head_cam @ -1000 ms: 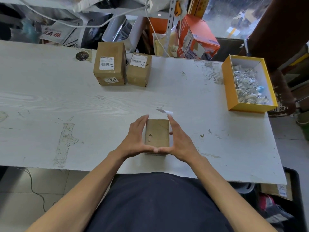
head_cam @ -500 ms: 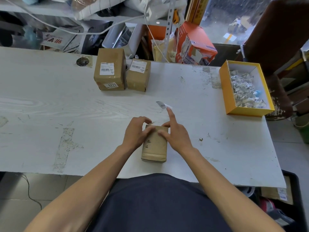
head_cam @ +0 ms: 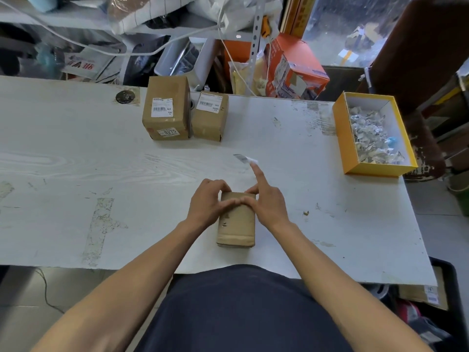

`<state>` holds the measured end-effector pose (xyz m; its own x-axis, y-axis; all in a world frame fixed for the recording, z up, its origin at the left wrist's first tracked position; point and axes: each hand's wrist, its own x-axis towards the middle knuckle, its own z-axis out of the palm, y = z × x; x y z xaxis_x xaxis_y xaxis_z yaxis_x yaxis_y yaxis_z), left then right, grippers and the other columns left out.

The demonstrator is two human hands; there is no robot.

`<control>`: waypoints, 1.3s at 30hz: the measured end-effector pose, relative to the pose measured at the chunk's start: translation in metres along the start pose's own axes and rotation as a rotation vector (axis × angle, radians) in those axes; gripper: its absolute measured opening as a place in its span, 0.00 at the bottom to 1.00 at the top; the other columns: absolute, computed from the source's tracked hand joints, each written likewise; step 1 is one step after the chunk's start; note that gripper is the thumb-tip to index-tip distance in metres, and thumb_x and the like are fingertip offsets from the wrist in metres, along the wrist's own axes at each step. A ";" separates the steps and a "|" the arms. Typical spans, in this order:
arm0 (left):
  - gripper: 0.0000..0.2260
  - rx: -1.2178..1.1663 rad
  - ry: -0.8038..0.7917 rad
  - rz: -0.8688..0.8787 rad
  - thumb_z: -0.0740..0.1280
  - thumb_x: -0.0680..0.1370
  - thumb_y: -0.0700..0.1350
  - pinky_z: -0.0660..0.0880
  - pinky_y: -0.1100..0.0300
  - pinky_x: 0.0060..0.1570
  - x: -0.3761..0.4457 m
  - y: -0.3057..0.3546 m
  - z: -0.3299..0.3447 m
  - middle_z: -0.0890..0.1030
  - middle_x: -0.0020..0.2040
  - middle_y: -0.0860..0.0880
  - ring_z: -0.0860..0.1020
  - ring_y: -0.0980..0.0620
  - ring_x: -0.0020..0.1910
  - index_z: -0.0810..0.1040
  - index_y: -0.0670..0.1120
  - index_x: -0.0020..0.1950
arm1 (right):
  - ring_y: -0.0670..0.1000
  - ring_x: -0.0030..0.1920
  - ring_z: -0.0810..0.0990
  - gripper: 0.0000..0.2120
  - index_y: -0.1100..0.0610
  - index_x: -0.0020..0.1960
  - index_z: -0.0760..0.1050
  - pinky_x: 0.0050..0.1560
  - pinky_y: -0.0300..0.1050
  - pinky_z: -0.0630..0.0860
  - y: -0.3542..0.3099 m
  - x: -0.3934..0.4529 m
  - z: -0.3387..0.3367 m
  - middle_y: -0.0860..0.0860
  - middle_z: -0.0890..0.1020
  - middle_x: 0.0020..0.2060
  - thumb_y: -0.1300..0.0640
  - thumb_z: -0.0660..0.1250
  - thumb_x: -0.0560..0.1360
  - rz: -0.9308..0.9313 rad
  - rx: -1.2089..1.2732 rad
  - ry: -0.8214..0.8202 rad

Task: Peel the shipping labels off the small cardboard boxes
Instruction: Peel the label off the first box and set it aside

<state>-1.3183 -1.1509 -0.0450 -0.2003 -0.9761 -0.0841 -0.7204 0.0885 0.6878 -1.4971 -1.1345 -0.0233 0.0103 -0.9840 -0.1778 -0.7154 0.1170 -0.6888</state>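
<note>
A small brown cardboard box (head_cam: pixel 236 224) lies flat near the table's front edge, its visible top without a label. My left hand (head_cam: pixel 208 201) grips its far left corner. My right hand (head_cam: pixel 266 201) rests on its far right corner, thumb meeting the left thumb on top. A white label strip (head_cam: pixel 245 158) sticks to the raised right index fingertip. Two more boxes stand at the back: a larger one (head_cam: pixel 167 110) with two white labels and a smaller one (head_cam: pixel 210 115) with one label on top.
A yellow open box (head_cam: pixel 346 148) full of crumpled peeled labels sits at the table's right edge. A round dark disc (head_cam: pixel 124 97) lies at the back left. Clutter, cables and an orange carton (head_cam: pixel 297 64) crowd the space behind the white table (head_cam: pixel 76 174).
The box has been tipped from standing to lying flat, and both hands slid from its sides to its far end. The label strip stays stuck to my right index finger.
</note>
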 end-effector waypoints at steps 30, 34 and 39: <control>0.11 0.406 -0.191 0.147 0.77 0.71 0.50 0.79 0.51 0.47 0.095 0.058 -0.075 0.82 0.47 0.53 0.80 0.51 0.46 0.81 0.50 0.49 | 0.52 0.48 0.78 0.05 0.55 0.51 0.82 0.50 0.49 0.81 -0.057 0.094 -0.075 0.52 0.82 0.51 0.56 0.70 0.76 -0.086 -0.366 -0.280; 0.08 0.308 -0.202 0.124 0.77 0.71 0.48 0.81 0.51 0.46 0.095 0.064 -0.071 0.83 0.45 0.52 0.81 0.51 0.44 0.82 0.49 0.47 | 0.52 0.47 0.81 0.07 0.56 0.52 0.82 0.48 0.47 0.81 -0.067 0.095 -0.075 0.52 0.84 0.48 0.57 0.70 0.76 -0.124 -0.322 -0.319; 0.04 0.246 -0.169 0.068 0.74 0.74 0.44 0.81 0.52 0.44 0.089 0.058 -0.066 0.84 0.45 0.49 0.81 0.51 0.44 0.81 0.48 0.44 | 0.48 0.43 0.80 0.05 0.55 0.52 0.82 0.38 0.39 0.74 -0.066 0.092 -0.077 0.51 0.83 0.45 0.58 0.70 0.77 -0.093 -0.259 -0.374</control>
<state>-1.3342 -1.2462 0.0346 -0.3466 -0.9212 -0.1767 -0.8367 0.2185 0.5021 -1.5027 -1.2433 0.0596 0.2999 -0.8674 -0.3972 -0.8500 -0.0540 -0.5240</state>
